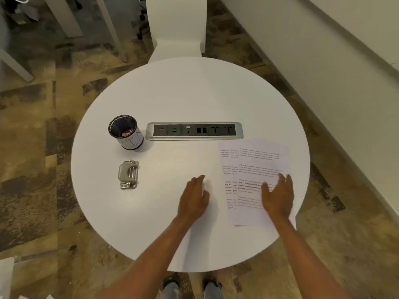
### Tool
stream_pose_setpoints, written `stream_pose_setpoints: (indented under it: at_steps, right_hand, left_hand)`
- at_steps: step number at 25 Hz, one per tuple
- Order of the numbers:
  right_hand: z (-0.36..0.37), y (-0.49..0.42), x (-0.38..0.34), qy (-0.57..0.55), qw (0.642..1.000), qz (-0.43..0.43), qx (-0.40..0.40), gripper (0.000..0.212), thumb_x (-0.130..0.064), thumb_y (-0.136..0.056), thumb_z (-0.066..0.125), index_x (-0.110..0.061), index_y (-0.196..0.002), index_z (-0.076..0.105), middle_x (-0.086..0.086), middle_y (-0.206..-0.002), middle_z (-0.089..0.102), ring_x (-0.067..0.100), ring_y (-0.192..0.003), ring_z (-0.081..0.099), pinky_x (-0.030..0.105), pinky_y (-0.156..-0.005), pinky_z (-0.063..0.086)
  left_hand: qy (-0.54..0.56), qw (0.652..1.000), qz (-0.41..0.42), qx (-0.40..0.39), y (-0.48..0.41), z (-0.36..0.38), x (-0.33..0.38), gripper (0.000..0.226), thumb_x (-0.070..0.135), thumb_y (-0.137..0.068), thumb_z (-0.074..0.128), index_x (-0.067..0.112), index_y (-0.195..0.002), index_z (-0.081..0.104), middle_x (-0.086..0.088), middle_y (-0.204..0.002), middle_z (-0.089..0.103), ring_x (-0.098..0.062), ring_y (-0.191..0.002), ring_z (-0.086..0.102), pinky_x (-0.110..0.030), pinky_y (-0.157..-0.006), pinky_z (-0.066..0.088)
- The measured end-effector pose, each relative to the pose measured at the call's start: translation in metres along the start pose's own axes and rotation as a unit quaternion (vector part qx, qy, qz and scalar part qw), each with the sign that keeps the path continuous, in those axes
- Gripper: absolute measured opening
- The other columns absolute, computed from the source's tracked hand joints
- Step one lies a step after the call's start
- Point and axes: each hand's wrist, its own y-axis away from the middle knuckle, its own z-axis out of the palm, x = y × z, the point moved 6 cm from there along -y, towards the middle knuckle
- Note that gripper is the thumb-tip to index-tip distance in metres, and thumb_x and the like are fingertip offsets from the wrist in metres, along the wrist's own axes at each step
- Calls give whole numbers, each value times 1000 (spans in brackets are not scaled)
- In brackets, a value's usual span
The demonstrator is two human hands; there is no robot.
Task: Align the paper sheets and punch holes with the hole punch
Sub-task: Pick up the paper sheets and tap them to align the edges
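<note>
Both hands over the table, nothing gripped.
I see my right hand spread flat over the fanned paper sheets (edges uneven); my left hand lies open on bare tabletop beside them, and the hole punch sits well off to its left.

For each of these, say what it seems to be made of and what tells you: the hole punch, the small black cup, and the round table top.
Hole punch: likely metal, a dull grey body with shinier bare parts at its ends.
Black cup: probably wire mesh, judging by the fine grid inside; a white paper label wraps it.
Table top: smooth matte white, perhaps laminate; the core is hidden.
</note>
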Motion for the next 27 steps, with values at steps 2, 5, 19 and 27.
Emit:
stream_pose_setpoints:
  at_steps: [2,5,19,27]
  right_hand:
    - [-8,-15,20,35,997,61,-25,72,-36,-92,60,4,-143,31,28,-153,29,42,-140,30,52,-111,33]
    - [-11,-41,35,89,988,117,-48,80,-52,-82,68,9,-127,43,31,-135,43,45,-126,40,53,-100,40]
    - [17,-61,-2,133,974,96,-154,93,-57,-70,76,2,-132,39,20,-137,41,39,-128,41,49,-103,38]
    - [24,-79,-4,-214,923,140,-287,62,-55,-65,82,-1,-88,62,13,-93,69,26,-83,67,33,-74,53]
  left_hand:
    - [13,999,-11,-32,-5,18,20,59,25,-95,48,11,-148,26,-10,-144,42,-27,-132,39,-38,-104,37]
    - [-8,997,-48,-54,-15,42,45,75,45,-92,53,9,-148,20,-14,-142,39,-30,-131,37,-42,-98,42]
    - [49,988,-143,-23,-35,64,65,90,30,-88,65,10,-152,4,-14,-142,37,-28,-130,41,-40,-99,44]
    - [23,993,-116,18,-32,58,66,77,13,-91,54,12,-152,7,-13,-138,43,-28,-121,50,-40,-95,47]
